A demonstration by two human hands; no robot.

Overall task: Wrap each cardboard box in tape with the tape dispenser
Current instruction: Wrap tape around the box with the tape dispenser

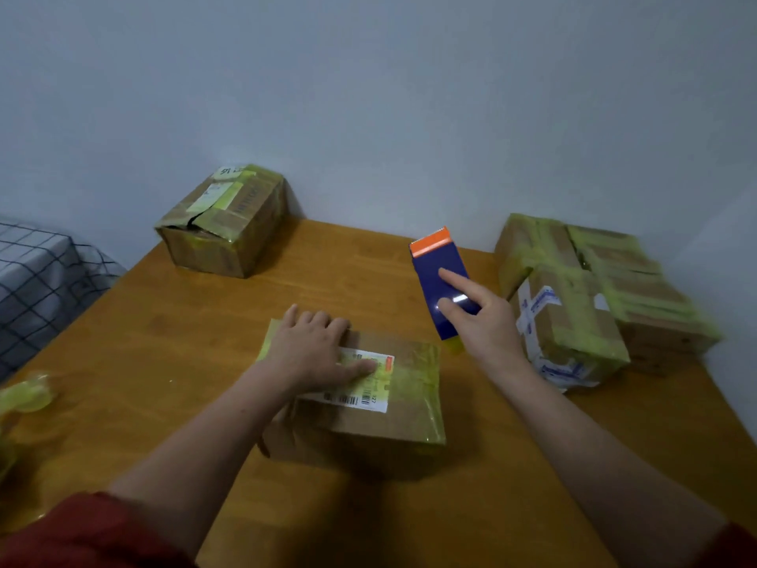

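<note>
Brown cardboard box (pixel 393 407) on wooden table (pixel 164 362), banded in yellow-green tape, pinned under left hand (pixel 311 350): fingers straight and flat, thumb across white shipping label (pixel 370 387) with barcodes and "027"; other print too small to read. Just beyond, raised off the wood, blue tape dispenser (pixel 438 264) with orange end, held by right hand (pixel 487 321), two fingers stretched over its top face, thumb hidden beneath. White tape with blurred blue lettering on taped boxes (pixel 573 305) at right.

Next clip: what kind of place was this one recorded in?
Probably a room in a home, perhaps a bedroom used for packing parcels: a wooden table by a plain wall, checked bedding at the left edge, and taped cardboard boxes on the table.
</note>
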